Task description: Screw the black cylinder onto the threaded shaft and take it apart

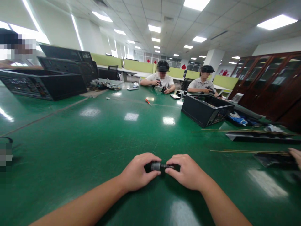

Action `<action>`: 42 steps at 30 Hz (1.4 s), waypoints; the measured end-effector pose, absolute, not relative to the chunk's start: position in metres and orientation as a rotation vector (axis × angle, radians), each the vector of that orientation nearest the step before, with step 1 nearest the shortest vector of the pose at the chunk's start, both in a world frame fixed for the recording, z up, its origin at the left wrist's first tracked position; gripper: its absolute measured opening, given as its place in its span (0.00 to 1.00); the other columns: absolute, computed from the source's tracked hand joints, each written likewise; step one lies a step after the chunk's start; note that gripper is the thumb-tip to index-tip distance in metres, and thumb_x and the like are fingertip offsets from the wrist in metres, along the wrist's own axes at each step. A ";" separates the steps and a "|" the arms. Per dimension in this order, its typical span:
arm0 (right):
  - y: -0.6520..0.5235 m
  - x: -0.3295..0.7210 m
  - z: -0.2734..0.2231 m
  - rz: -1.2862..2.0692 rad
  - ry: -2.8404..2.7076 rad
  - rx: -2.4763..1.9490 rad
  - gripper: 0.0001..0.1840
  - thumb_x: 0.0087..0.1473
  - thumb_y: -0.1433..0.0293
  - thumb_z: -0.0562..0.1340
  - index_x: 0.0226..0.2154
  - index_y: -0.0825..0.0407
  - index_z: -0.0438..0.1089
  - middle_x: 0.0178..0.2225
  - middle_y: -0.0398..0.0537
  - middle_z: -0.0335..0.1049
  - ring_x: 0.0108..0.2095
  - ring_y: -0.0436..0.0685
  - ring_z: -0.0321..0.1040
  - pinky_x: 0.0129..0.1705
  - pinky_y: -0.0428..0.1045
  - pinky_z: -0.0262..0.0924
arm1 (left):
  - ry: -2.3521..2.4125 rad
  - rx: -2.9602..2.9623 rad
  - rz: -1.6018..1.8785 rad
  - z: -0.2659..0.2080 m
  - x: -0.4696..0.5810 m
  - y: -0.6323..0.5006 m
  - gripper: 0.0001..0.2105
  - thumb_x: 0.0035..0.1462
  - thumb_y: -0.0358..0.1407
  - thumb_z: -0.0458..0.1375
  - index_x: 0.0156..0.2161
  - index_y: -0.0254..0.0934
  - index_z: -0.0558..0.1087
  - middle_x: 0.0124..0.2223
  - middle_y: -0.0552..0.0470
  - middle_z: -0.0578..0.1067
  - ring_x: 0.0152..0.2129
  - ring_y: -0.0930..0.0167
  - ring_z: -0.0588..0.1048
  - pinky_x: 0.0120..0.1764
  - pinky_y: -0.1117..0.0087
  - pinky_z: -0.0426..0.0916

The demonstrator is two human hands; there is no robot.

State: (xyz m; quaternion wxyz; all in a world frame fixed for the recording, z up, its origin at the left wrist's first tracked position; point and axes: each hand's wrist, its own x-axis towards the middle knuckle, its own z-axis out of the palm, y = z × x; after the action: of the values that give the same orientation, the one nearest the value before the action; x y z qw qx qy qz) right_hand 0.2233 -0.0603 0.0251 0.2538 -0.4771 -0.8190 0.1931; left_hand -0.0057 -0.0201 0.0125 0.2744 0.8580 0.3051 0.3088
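The left hand (133, 172) is pinching a grey cylinder (156, 166), the right hand (188, 173) its rod (163, 166). A slipping grip could be dropping both.

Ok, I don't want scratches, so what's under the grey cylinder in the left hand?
Green table shows around the grey cylinder. The spot directly beneath is covered by the cylinder itself and the left hand, so I can't tell whether it touches the table.
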 end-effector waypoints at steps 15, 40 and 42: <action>-0.060 0.227 0.027 0.520 -2.217 -1.317 0.06 0.57 0.68 0.64 0.35 0.49 0.77 0.32 0.44 0.75 0.33 0.54 0.70 0.39 0.48 0.59 | 0.840 2.302 0.863 0.010 -0.007 -0.018 0.13 0.52 0.32 0.65 0.44 0.39 0.75 0.41 0.51 0.79 0.38 0.68 0.77 0.44 0.66 0.70; -0.057 0.234 0.029 0.525 -2.181 -1.367 0.07 0.58 0.65 0.64 0.35 0.49 0.77 0.31 0.44 0.75 0.33 0.53 0.70 0.38 0.47 0.58 | 0.893 2.302 0.872 0.009 -0.007 -0.015 0.13 0.53 0.33 0.64 0.45 0.41 0.75 0.41 0.53 0.79 0.38 0.69 0.77 0.44 0.67 0.69; -0.057 0.234 0.029 0.521 -2.180 -1.369 0.07 0.58 0.65 0.64 0.35 0.49 0.77 0.31 0.44 0.75 0.32 0.53 0.69 0.38 0.47 0.58 | 0.900 2.303 0.872 0.009 -0.007 -0.015 0.13 0.53 0.33 0.65 0.45 0.41 0.75 0.41 0.53 0.79 0.38 0.69 0.77 0.44 0.67 0.69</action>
State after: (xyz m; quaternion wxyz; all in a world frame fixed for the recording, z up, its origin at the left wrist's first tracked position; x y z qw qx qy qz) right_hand 0.2343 -0.0573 0.0287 0.2549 -0.5041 -0.8025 0.1919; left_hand -0.0074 -0.0147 0.0085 0.2569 0.8489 0.3319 0.3213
